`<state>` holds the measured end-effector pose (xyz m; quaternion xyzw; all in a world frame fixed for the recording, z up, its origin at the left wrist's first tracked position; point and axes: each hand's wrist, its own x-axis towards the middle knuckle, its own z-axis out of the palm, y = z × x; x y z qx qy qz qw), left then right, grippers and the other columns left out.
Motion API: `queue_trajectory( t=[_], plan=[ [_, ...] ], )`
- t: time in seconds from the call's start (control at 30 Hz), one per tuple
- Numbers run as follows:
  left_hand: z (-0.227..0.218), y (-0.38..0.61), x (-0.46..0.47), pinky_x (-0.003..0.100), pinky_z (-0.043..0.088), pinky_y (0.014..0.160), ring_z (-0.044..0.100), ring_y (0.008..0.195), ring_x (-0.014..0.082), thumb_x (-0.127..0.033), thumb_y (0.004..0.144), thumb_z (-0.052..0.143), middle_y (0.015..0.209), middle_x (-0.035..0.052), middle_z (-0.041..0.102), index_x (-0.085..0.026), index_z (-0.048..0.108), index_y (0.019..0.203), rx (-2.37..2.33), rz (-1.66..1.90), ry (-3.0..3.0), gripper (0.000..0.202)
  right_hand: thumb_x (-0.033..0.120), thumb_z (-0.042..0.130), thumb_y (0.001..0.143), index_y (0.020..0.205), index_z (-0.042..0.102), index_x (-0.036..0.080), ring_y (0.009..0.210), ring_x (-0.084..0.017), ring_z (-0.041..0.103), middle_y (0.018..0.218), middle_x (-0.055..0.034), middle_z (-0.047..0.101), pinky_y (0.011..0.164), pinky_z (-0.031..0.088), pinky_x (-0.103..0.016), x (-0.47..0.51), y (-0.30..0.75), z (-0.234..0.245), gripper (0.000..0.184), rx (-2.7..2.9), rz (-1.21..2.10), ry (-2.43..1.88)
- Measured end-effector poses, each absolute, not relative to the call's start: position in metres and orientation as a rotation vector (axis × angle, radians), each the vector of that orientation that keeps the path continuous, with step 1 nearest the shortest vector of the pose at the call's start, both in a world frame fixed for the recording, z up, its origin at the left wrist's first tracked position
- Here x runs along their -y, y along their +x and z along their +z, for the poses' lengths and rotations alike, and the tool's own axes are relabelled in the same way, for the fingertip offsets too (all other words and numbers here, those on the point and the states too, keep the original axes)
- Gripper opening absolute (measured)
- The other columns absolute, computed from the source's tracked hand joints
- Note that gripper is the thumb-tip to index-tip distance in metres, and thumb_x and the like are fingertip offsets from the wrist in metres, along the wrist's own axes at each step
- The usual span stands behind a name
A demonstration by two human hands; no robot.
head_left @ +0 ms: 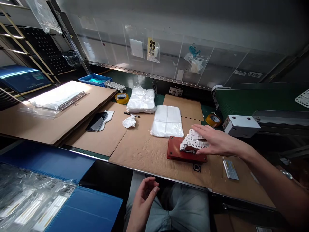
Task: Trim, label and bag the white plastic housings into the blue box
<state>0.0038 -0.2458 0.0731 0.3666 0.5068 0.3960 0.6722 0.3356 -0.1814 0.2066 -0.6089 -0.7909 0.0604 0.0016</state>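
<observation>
My right hand (212, 140) grips a white perforated plastic part (193, 137), thumb low and fingers over its top edge. The part stands tilted on a red block-shaped fixture (175, 147) with dark screws at its corners. Something thin and metallic, perhaps tweezers (200, 140), shows by my palm; most of it is hidden. My left hand (145, 199) hovers over my lap in front of the table edge, fingers loosely curled, thumb apart, nothing in it. A small black square piece (196, 167) lies just in front of the fixture.
Stacks of clear plastic bags (167, 120) lie behind the fixture. Further left are a crumpled tissue (129, 121), a pen (131, 114), a phone (96, 121) and tape (122, 98). A conveyor with a green belt (253, 100) runs at right. Bagged parts fill a blue bin (96, 199) at lower left.
</observation>
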Motion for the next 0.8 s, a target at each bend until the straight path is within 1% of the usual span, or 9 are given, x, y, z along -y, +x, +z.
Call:
queue_trajectory(
  t=[0.1, 0.17, 0.3, 0.43, 0.57, 0.67, 0.73, 0.77, 0.8],
  plan=[
    [0.067, -0.003, 0.246, 0.035, 0.050, 0.094, 0.064, 0.100, 0.0244, -0.044, 0.074, 0.080, 0.096, 0.0061, 0.071, -0.020, 0.069, 0.103, -1.158, 0.860, 0.820, 0.039, 0.054, 0.074, 0.079, 0.149, 0.045, 0.028, 0.134, -0.035, 0.050, 0.152, -0.0094, 0.049, 0.103, 0.050, -0.044, 0.181, 0.347, 0.208, 0.081, 2.512, 0.303, -1.846],
    [0.063, -0.006, 0.243, 0.035, 0.049, 0.094, 0.064, 0.100, 0.0243, -0.044, 0.075, 0.080, 0.096, 0.0060, 0.071, -0.021, 0.070, 0.102, -1.169, 0.856, 0.825, 0.037, 0.051, 0.075, 0.079, 0.146, 0.050, 0.030, 0.130, -0.035, 0.054, 0.148, -0.0086, 0.053, 0.097, 0.053, -0.044, 0.181, 0.347, 0.204, 0.074, 2.515, 0.273, -1.852],
    [0.054, 0.007, 0.234, 0.032, 0.049, 0.090, 0.063, 0.095, 0.0220, -0.044, 0.075, 0.080, 0.093, 0.0047, 0.070, -0.021, 0.071, 0.099, -1.098, 0.864, 0.819, 0.035, 0.046, 0.076, 0.079, 0.142, 0.053, 0.029, 0.130, -0.037, 0.053, 0.148, -0.0105, 0.053, 0.086, 0.058, -0.045, 0.182, 0.338, 0.195, 0.069, 2.472, 0.190, -1.916],
    [0.050, 0.039, 0.231, 0.032, 0.050, 0.084, 0.064, 0.085, 0.0196, -0.039, 0.072, 0.083, 0.088, 0.0050, 0.071, -0.020, 0.073, 0.095, -0.904, 0.822, 0.735, 0.032, 0.043, 0.082, 0.073, 0.139, 0.058, 0.026, 0.125, -0.037, 0.057, 0.141, -0.0120, 0.060, 0.095, 0.055, -0.046, 0.178, 0.334, 0.205, 0.072, 2.443, 0.287, -1.869],
    [0.057, 0.070, 0.241, 0.037, 0.052, 0.075, 0.070, 0.078, 0.0237, -0.036, 0.070, 0.084, 0.095, 0.0125, 0.074, -0.017, 0.075, 0.101, -0.770, 0.758, 0.663, 0.037, 0.046, 0.082, 0.071, 0.149, 0.047, 0.028, 0.120, -0.036, 0.062, 0.139, -0.0114, 0.062, 0.093, 0.056, -0.047, 0.190, 0.329, 0.231, 0.087, 2.115, 0.345, -1.803],
    [0.064, 0.083, 0.243, 0.043, 0.055, 0.081, 0.071, 0.100, 0.0332, -0.037, 0.059, 0.091, 0.117, 0.0157, 0.071, -0.024, 0.074, 0.111, -0.650, 0.853, 0.542, 0.056, 0.050, 0.083, 0.070, 0.147, 0.049, 0.029, 0.118, -0.036, 0.063, 0.138, -0.0131, 0.062, 0.085, 0.060, -0.047, 0.208, 0.320, 0.236, 0.087, 1.662, 0.539, -1.700],
    [0.066, 0.084, 0.237, 0.047, 0.053, 0.095, 0.060, 0.124, 0.0379, -0.048, 0.044, 0.096, 0.132, 0.0122, 0.066, -0.029, 0.072, 0.112, -0.605, 1.012, 0.464, 0.074, 0.054, 0.077, 0.076, 0.137, 0.060, 0.024, 0.110, -0.033, 0.067, 0.127, -0.0140, 0.069, 0.080, 0.061, -0.042, 0.214, 0.312, 0.224, 0.069, 1.556, 0.801, -1.651],
    [0.066, 0.082, 0.233, 0.046, 0.050, 0.103, 0.054, 0.131, 0.0376, -0.054, 0.040, 0.095, 0.135, 0.0092, 0.065, -0.031, 0.072, 0.110, -0.614, 1.099, 0.434, 0.078, 0.056, 0.070, 0.082, 0.129, 0.066, 0.022, 0.104, -0.031, 0.070, 0.119, -0.0136, 0.073, 0.076, 0.061, -0.040, 0.214, 0.308, 0.214, 0.058, 1.559, 0.908, -1.666],
    [0.067, 0.078, 0.228, 0.044, 0.046, 0.109, 0.051, 0.135, 0.0357, -0.058, 0.042, 0.093, 0.134, 0.0066, 0.065, -0.032, 0.071, 0.110, -0.633, 1.176, 0.403, 0.076, 0.058, 0.061, 0.089, 0.121, 0.070, 0.020, 0.098, -0.028, 0.071, 0.110, -0.0128, 0.075, 0.074, 0.060, -0.038, 0.210, 0.304, 0.202, 0.051, 1.586, 0.977, -1.707]
  ],
)
